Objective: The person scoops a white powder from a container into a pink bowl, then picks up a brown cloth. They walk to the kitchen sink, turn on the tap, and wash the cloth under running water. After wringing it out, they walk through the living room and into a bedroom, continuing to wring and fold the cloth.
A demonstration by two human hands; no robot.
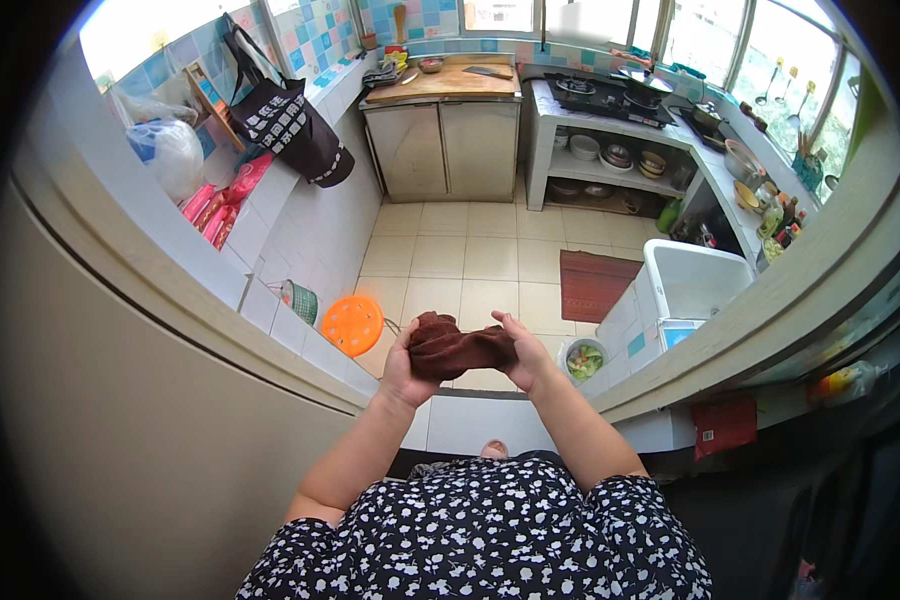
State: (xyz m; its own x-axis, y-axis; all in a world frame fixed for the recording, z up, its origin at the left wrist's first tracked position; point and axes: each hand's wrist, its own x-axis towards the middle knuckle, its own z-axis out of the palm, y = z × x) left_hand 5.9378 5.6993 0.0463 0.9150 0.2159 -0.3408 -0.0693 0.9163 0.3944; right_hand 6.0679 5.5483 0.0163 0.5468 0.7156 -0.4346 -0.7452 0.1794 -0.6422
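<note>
1. Ahead, on beige floor tiles (pixel 490 255): round orange plastic stool (pixel 352 325) at left; round bin (pixel 564 360) of green scraps (pixel 585 362) at right; dark-red rectangular mat (pixel 595 285) beyond.
2. Crumpled dark-brown cloth (pixel 460 352) in mid-air between the hands, long axis left-right, bulkier end leftward.
3. Left hand (pixel 406 372) clamped on bulkier end; right hand (pixel 527 360) at other end, thumb raised, grip cannot be told.

A kitchen, shown by its gas stove (pixel 592 92), sink (pixel 654 262) and bowls (pixel 618 157).

A dark brown, soft fabric cloth (pixel 462 352), bunched and creased, hangs sideways in the air between the person's left hand (pixel 404 372) and right hand (pixel 528 362).
</note>
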